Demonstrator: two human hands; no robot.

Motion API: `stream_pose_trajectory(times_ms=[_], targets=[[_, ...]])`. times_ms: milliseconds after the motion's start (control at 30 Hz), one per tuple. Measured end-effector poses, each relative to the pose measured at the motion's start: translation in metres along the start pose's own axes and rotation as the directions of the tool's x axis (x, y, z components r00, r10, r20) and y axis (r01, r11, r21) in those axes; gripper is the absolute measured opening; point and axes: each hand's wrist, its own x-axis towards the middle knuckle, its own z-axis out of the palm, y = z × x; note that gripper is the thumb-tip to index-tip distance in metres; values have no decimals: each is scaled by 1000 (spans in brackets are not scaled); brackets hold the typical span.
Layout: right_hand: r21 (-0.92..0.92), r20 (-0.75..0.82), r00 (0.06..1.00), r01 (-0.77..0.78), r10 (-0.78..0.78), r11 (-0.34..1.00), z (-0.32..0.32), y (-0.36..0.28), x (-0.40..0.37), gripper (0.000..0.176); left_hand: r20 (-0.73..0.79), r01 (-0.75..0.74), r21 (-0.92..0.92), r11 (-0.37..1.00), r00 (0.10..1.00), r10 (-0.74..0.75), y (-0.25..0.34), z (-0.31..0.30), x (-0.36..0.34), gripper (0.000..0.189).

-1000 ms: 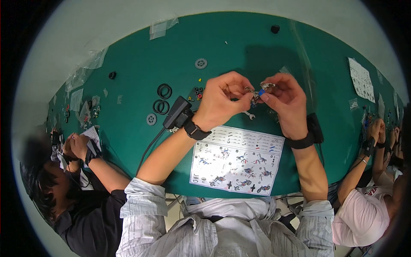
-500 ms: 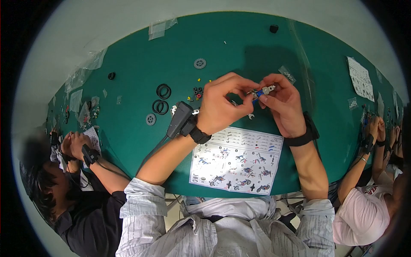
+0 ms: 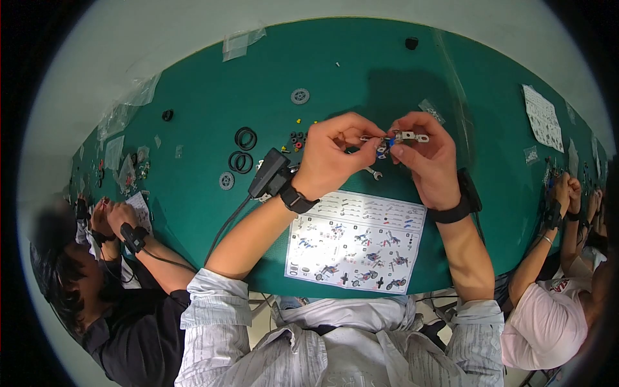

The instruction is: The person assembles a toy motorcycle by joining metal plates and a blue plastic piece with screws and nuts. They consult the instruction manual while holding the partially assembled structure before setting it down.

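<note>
Between my two hands is a small model assembly (image 3: 408, 137) of silver perforated metal pieces and blue parts. My left hand (image 3: 335, 155) pinches its left end between thumb and fingertips. On the other side, my right hand (image 3: 425, 158) grips it with thumb and curled fingers, and a silver strip with a hole points right. Fingers hide part of the assembly. Just below them a small open-end wrench (image 3: 375, 174) shows its jaw, the rest lying behind my left hand. A printed instruction sheet (image 3: 354, 242) lies on the table below my hands.
Left of my hands are black rubber rings (image 3: 245, 138), a grey toothed wheel (image 3: 300, 96), a second wheel (image 3: 226, 180) and small red, black and yellow parts (image 3: 297, 139). A plastic bag (image 3: 431, 111) lies beyond my right hand. Other people work at both sides.
The assembly has turned in my fingers, so its metal strip now points level to the right. My left hand has shifted slightly, and more of the wrench shows.
</note>
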Motion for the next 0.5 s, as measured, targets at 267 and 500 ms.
stream_pose_trajectory(times_ms=[267,500], targets=[[-134,15,993,115,-114,984,3,0,-1,33,-20,-51,-74,996,999,49,2,5,1,13],[-109,-101,988,-129,118,986,3,-1,4,28,-49,90,66,994,995,-87,0,2,1,10]])
